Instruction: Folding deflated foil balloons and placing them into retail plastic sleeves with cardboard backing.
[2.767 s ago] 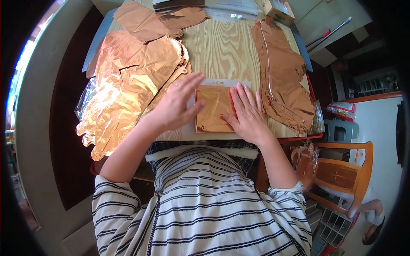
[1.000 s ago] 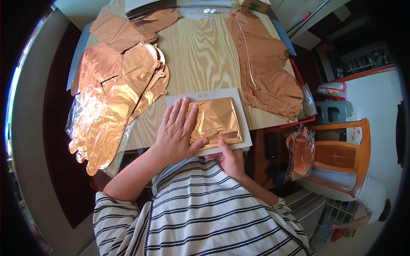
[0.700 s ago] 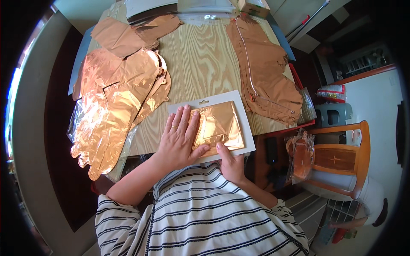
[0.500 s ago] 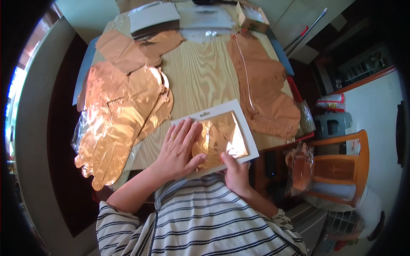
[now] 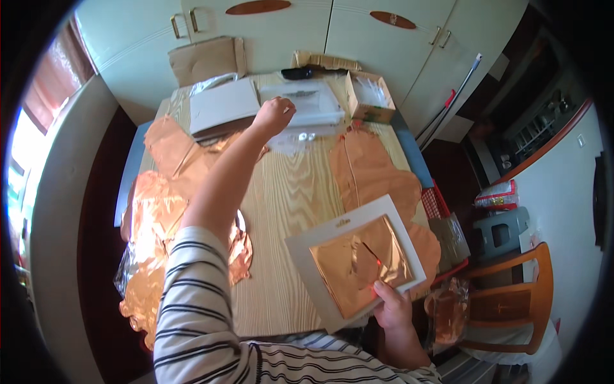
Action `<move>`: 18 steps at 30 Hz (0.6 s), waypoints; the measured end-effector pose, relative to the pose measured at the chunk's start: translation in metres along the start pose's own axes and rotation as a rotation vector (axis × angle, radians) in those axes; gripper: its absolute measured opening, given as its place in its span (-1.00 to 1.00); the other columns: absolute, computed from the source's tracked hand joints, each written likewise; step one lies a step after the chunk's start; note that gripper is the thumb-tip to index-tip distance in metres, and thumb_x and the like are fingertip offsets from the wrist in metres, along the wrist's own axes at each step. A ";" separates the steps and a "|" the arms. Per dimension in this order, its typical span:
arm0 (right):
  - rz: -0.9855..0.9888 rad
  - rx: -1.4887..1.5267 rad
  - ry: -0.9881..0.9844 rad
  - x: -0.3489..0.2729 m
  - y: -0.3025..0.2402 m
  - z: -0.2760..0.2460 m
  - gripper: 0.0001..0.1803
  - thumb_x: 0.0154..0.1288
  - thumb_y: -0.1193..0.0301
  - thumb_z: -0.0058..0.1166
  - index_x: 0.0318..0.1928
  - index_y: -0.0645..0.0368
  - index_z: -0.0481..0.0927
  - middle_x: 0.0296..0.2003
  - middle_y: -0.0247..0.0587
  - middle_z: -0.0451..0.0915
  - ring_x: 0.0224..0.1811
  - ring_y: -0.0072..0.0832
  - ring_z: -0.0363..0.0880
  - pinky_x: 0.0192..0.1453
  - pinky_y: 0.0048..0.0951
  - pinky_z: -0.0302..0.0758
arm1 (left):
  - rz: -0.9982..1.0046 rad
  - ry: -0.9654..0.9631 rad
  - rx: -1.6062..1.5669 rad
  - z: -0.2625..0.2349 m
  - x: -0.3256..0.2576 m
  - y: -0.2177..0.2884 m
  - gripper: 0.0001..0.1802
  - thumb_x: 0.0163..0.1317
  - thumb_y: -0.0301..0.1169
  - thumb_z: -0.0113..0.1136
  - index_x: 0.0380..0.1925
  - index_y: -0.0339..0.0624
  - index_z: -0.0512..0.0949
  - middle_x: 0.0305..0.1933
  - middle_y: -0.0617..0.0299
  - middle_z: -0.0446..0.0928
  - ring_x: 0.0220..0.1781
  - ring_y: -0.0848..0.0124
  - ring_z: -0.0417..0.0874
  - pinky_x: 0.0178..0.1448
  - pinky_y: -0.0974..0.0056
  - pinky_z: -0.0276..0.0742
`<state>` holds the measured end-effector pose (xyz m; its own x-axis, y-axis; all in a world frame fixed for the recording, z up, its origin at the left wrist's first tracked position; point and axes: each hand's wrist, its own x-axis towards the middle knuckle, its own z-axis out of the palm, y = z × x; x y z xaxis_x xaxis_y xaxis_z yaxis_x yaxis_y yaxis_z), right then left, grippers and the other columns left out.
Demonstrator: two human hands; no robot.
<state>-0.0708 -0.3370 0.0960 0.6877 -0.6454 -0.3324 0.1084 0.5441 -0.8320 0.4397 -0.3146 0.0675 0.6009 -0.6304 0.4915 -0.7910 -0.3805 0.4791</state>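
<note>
My right hand (image 5: 391, 306) grips the near edge of a white card (image 5: 307, 256) with a folded copper foil piece (image 5: 358, 262) lying on it, holding both tilted above the table's near right corner. My left hand (image 5: 274, 114) reaches far across the wooden table (image 5: 288, 192), fingers curled over a clear plastic bag (image 5: 295, 136) beside a flat white box (image 5: 313, 102). Whether it has hold of anything I cannot tell.
Copper foil balloons lie flat on the left (image 5: 153, 224) and right (image 5: 368, 173) of the table. A second white box (image 5: 224, 105) and an open cardboard box (image 5: 369, 96) sit at the far end. A wooden chair (image 5: 511, 301) and red basket (image 5: 435, 205) stand right.
My left hand left the foil on the card and reached to the table's far end. My right hand lifted the card with the foil off the table edge, and my view tilted up.
</note>
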 end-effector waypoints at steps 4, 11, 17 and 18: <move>0.010 -0.002 -0.017 0.013 0.000 -0.026 -0.48 0.30 0.59 0.06 0.27 0.18 0.35 0.14 -0.09 0.51 0.23 -0.25 0.54 0.35 -0.13 0.48 | -0.157 0.033 0.138 0.052 0.044 -0.046 -0.63 0.15 -0.14 0.38 -0.14 -0.13 0.72 -0.04 -0.04 0.66 0.20 0.02 0.60 0.30 0.05 0.52; 0.060 0.148 -0.022 0.031 -0.001 -0.026 -0.10 0.34 0.72 0.06 0.60 0.09 -0.04 -0.27 -0.35 0.61 -0.23 -0.61 0.61 -0.03 -0.44 0.60 | -0.254 -0.059 0.234 0.073 0.051 -0.055 -0.73 0.18 -0.12 0.26 -0.32 0.00 0.78 -0.07 0.00 0.67 0.00 -0.02 0.67 0.18 0.04 0.58; 0.022 0.116 0.006 0.034 -0.007 -0.017 -0.13 0.34 0.70 0.05 0.59 0.10 0.01 -0.23 -0.32 0.59 -0.21 -0.60 0.59 -0.05 -0.45 0.57 | -0.039 0.030 0.300 0.048 0.049 -0.019 -0.73 0.30 -0.18 0.20 -0.37 -0.09 0.74 -0.21 0.05 0.67 -0.19 -0.01 0.71 -0.02 -0.05 0.63; -0.002 0.098 -0.016 0.032 -0.008 -0.018 -0.13 0.34 0.69 0.06 0.59 0.10 0.02 -0.23 -0.32 0.59 -0.21 -0.60 0.58 -0.06 -0.46 0.56 | 0.042 0.045 0.297 0.039 0.044 -0.005 -0.73 0.32 -0.19 0.19 -0.39 -0.10 0.72 -0.22 0.05 0.66 -0.18 0.02 0.71 -0.03 -0.06 0.62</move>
<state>-0.0624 -0.3716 0.0840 0.6988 -0.6383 -0.3227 0.1792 0.5930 -0.7850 0.4659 -0.3669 0.0589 0.5659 -0.6219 0.5413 -0.8105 -0.5398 0.2274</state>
